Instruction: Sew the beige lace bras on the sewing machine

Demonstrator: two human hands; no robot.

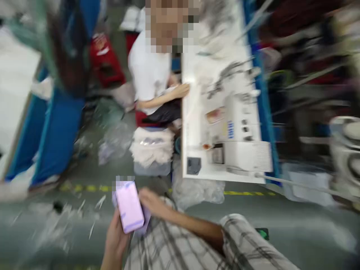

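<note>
My left hand (116,228), low in the view and left of centre, is closed around the lower left side of a flat pale-pink rectangular thing with purple edges (129,207). It looks like a small box or a phone, but blur hides which. A second lilac piece (146,219) sticks out behind its right side. My right hand (154,202) reaches in from the right to the thing's right edge. Its fingers are smeared, so whether they grip or only touch cannot be told. The top left corner of the pink thing is pixelated.
A seated person in a white shirt (150,71) works at a long white table (194,131). Near me stands a grey bin (152,169) of white cloth. Plastic bags (199,191) and scraps litter the floor. Red stools (105,63) and blue-sided tables (60,131) stand left.
</note>
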